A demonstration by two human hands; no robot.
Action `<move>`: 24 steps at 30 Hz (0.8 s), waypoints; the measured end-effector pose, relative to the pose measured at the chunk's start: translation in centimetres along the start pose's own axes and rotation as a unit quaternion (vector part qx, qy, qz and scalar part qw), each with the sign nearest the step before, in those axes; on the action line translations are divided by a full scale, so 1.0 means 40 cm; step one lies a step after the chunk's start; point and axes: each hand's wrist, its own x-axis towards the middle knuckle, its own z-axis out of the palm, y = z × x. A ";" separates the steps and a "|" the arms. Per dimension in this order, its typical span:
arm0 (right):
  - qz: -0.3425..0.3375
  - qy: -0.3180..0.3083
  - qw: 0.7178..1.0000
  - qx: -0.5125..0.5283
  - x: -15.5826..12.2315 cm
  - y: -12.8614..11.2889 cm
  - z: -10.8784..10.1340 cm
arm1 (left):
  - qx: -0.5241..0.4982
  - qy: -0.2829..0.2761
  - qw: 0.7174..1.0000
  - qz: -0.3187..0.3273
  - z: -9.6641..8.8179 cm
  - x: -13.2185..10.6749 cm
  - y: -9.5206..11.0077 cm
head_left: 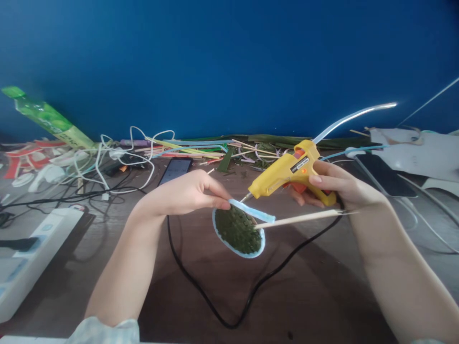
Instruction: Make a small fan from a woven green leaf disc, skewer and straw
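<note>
My left hand [188,193] pinches the upper edge of a small round woven green fan [238,231] with a light blue rim, held above the brown table. A thin wooden stick [301,218] runs from the fan toward the right. My right hand [335,188] grips a yellow hot glue gun [292,173]; its nozzle tip touches the blue rim strip near my left fingertips. A clear glue stick [353,117] sticks out of the gun's back. The gun's black cord [229,320] loops across the table below the fan.
A phone [175,171] lies face up behind my left hand. White cables [118,157], colored straws and green strips [201,148] clutter the back edge. A green bottle [46,117] leans at the left, a white power strip [32,248] lies at the near left, and another phone [383,174] is at the right.
</note>
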 end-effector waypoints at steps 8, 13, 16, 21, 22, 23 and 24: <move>-0.002 -0.009 1.000 -0.003 -0.002 -0.001 -0.005 | 0.010 -0.002 1.000 0.001 -0.003 0.000 0.001; 0.009 -0.013 1.000 0.013 -0.005 -0.002 -0.009 | 0.007 0.000 1.000 -0.001 -0.003 -0.002 -0.001; 0.007 -0.015 1.000 0.005 -0.004 -0.001 -0.009 | 0.003 -0.002 1.000 -0.004 -0.004 -0.002 0.000; 0.000 -0.014 1.000 -0.009 -0.003 -0.005 -0.007 | 0.004 -0.004 1.000 -0.002 -0.006 -0.002 0.002; 0.002 -0.015 1.000 -0.009 -0.003 -0.006 -0.007 | 0.005 -0.003 1.000 -0.001 -0.006 -0.003 0.001; 0.004 -0.016 1.000 -0.010 -0.003 -0.007 -0.007 | 0.005 -0.003 1.000 0.000 -0.006 -0.003 0.001; 0.007 -0.016 1.000 -0.010 -0.003 -0.008 -0.008 | 0.005 -0.002 1.000 -0.001 -0.006 -0.003 0.000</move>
